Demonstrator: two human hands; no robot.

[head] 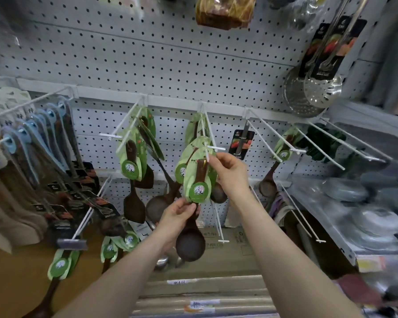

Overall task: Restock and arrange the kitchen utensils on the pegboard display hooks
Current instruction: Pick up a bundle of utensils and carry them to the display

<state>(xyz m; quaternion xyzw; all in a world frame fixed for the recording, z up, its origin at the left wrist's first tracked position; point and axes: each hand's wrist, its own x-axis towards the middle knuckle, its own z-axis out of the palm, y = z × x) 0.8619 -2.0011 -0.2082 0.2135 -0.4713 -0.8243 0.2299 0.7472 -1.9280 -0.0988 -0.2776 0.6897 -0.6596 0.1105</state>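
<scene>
A dark wooden ladle [190, 243] with a green leaf-shaped card [199, 180] hangs at the tip of a white pegboard hook [210, 143]. My left hand [178, 215] grips its handle just below the card. My right hand [230, 175] pinches the card's top edge at the hook's end. More green-carded wooden ladles hang behind it on the same hook. Another hook [128, 125] to the left carries wooden spatulas [135, 207] with the same green cards.
Blue-carded utensils [44, 143] crowd the hooks at left. Steel skimmers [317, 92] hang at upper right above several bare hooks [331, 145]. Lids [365, 214] are stacked on the right shelf. Green-carded wooden utensils [62, 265] lie on the cardboard box below.
</scene>
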